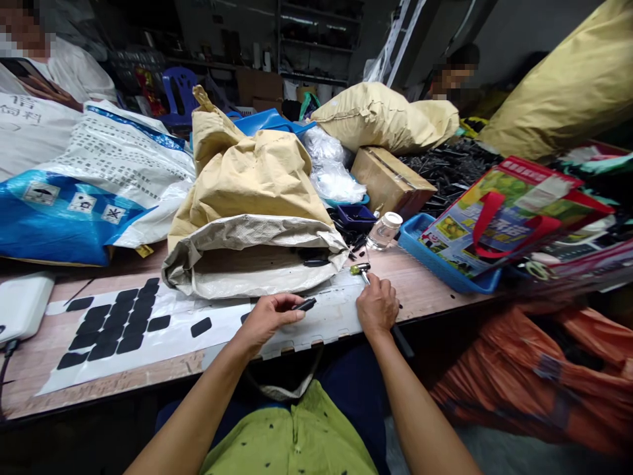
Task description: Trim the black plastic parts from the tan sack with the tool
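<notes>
My left hand (pixel 273 319) is closed, pinching a small black part (pixel 305 304) between thumb and fingers just above the table edge. In my right hand (pixel 378 303) is a small hammer (pixel 360 268), its metal handle in my closed fingers and its yellow-green head pointing away from me. Beyond both hands lies a tan sack (pixel 262 178) with its pale mouth turned toward me and a few dark pieces inside. Left of my left hand, black rounded patches (pixel 113 323) lie in rows on a white sheet (pixel 198 349).
A clear jar (pixel 384 231) with a white lid stands beyond the hammer. Right of it are a blue basket (pixel 445 264) and a printed bag (pixel 494 211). A cardboard box (pixel 390 178) and black parts (pixel 445 171) sit behind. People are across the table.
</notes>
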A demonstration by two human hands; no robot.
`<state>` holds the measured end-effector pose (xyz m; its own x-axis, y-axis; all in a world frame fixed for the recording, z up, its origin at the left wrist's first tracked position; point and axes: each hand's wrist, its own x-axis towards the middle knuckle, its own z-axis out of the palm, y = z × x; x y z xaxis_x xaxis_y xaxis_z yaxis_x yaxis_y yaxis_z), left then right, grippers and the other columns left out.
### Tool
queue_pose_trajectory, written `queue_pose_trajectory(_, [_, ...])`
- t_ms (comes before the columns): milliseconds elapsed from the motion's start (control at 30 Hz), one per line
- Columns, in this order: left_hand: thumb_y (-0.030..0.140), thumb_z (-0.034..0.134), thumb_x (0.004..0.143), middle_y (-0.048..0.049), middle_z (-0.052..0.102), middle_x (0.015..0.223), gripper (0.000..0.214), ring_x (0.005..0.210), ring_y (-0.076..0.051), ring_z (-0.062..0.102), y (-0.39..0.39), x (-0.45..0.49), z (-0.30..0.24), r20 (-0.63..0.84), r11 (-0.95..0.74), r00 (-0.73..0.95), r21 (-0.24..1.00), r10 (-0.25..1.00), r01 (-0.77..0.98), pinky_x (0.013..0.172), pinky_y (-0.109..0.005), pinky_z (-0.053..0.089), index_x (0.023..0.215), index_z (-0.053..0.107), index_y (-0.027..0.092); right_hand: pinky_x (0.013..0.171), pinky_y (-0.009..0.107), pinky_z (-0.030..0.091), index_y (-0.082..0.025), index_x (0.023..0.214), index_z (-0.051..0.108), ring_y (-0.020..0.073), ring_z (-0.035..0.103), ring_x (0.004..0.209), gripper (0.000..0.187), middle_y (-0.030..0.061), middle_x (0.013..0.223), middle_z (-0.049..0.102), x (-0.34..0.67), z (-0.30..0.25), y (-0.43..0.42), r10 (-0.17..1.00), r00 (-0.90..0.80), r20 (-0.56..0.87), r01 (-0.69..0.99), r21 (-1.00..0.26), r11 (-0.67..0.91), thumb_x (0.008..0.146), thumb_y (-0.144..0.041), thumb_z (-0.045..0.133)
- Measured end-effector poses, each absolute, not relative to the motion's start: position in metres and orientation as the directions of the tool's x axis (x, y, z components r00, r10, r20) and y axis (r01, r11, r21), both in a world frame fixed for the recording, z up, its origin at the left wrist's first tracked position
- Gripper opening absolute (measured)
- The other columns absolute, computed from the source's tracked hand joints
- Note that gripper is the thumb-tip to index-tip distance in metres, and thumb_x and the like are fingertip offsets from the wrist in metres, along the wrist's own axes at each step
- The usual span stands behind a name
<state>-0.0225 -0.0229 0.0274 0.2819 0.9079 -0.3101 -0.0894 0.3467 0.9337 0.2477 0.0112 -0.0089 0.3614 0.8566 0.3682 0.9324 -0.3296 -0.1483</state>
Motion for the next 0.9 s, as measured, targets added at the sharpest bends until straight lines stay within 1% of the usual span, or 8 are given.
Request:
queue_pose_trajectory(67, [0.026, 0.085, 0.071, -0.0052, 0.074, 0.098, 0.031, 0.088, -0.019, 0.065, -0.022, -0.023, 0.019, -0.183, 0.163, 0.146, 0.976, 0.972, 0.141, 0.082, -0.030, 0.048, 0.100, 0.078, 0.018, 0.075, 0.034, 0.032, -0.024, 0.130, 0.066, 0.0234, 0.054, 0.098, 0.034, 0.0104, 0.108, 0.062, 0.248, -0.009, 0.011, 0.854, 0.362, 0.373, 0.932, -0.147, -0.331, 0.101, -0.022, 0.049])
queue_pose_trajectory(167, [0.020, 0.077, 0.077, -0.0041, 0.073, 0.101, 0.025, 0.095, -0.022, 0.065, -0.026, -0.024, 0.006, 0.031, -0.056, 0.064, 0.899, 0.997, 0.434, 0.088, -0.035, 0.048, 0.101, 0.077, 0.022, 0.075, 0.034, 0.032, -0.023, 0.130, 0.066, 0.0235, 0.054, 0.098, 0.034, 0.0107, 0.108, 0.062, 0.247, -0.008, 0.011, 0.855, 0.364, 0.369, 0.931, -0.147, -0.333, 0.100, -0.022, 0.049])
queue_pose_trajectory(367, [0.024, 0.075, 0.086, -0.0067, 0.069, 0.104, 0.027, 0.101, -0.025, 0.062, -0.036, -0.027, -0.010, 0.252, -0.281, 0.139, 0.717, 0.958, 0.638, 0.093, -0.038, 0.048, 0.112, 0.073, 0.021, 0.076, 0.034, 0.033, -0.023, 0.131, 0.066, 0.0233, 0.054, 0.098, 0.034, 0.0107, 0.109, 0.061, 0.246, -0.008, 0.010, 0.856, 0.364, 0.366, 0.931, -0.164, -0.326, 0.100, -0.022, 0.049])
queue_pose_trajectory(500, [0.030, 0.075, 0.089, -0.0055, 0.067, 0.096, 0.020, 0.095, -0.024, 0.059, -0.034, -0.032, -0.013, 0.271, -0.279, 0.124, 0.665, 0.954, 0.692, 0.087, -0.036, 0.046, 0.105, 0.074, 0.020, 0.077, 0.032, 0.034, -0.024, 0.131, 0.067, 0.0227, 0.054, 0.099, 0.035, 0.0103, 0.109, 0.062, 0.252, -0.001, 0.012, 0.873, 0.376, 0.310, 0.922, -0.216, -0.320, 0.099, -0.021, 0.051])
queue_pose_trajectory(633, [0.029, 0.078, 0.085, -0.0029, 0.066, 0.092, 0.017, 0.092, -0.023, 0.059, -0.031, -0.033, -0.012, 0.201, -0.227, 0.119, 0.686, 0.972, 0.691, 0.082, -0.034, 0.044, 0.100, 0.074, 0.023, 0.077, 0.030, 0.037, -0.024, 0.128, 0.069, 0.0205, 0.056, 0.092, 0.037, 0.0079, 0.106, 0.064, 0.254, 0.015, 0.001, 0.858, 0.441, 0.263, 0.845, -0.444, -0.298, 0.096, -0.020, 0.053])
queue_pose_trajectory(700, [0.029, 0.080, 0.083, -0.0024, 0.066, 0.092, 0.017, 0.093, -0.023, 0.058, -0.030, -0.033, -0.011, 0.174, -0.201, 0.111, 0.693, 0.979, 0.692, 0.082, -0.034, 0.043, 0.098, 0.074, 0.024, 0.080, 0.031, 0.042, -0.021, 0.128, 0.069, 0.0208, 0.059, 0.092, 0.038, 0.0084, 0.105, 0.067, 0.244, 0.024, -0.014, 0.850, 0.433, 0.300, 0.793, -0.576, -0.200, 0.095, -0.023, 0.051])
queue_pose_trajectory(800, [0.025, 0.080, 0.081, -0.0020, 0.067, 0.093, 0.016, 0.093, -0.023, 0.058, -0.029, -0.033, -0.008, 0.142, -0.174, 0.102, 0.708, 0.985, 0.685, 0.083, -0.034, 0.043, 0.095, 0.074, 0.024, 0.083, 0.032, 0.050, -0.019, 0.127, 0.068, 0.0206, 0.064, 0.091, 0.036, 0.0090, 0.104, 0.071, 0.217, 0.033, -0.045, 0.920, 0.301, 0.253, 0.651, -0.759, -0.004, 0.097, -0.030, 0.051])
queue_pose_trajectory(900, [0.023, 0.080, 0.080, -0.0020, 0.068, 0.092, 0.015, 0.094, -0.023, 0.058, -0.029, -0.033, -0.006, 0.118, -0.157, 0.103, 0.722, 0.988, 0.674, 0.083, -0.034, 0.042, 0.094, 0.075, 0.023, 0.090, 0.033, 0.053, -0.019, 0.124, 0.070, 0.0204, 0.066, 0.102, 0.034, 0.0106, 0.116, 0.072, 0.185, 0.036, -0.069, 0.968, 0.105, 0.229, 0.566, -0.814, 0.131, 0.099, -0.031, 0.049])
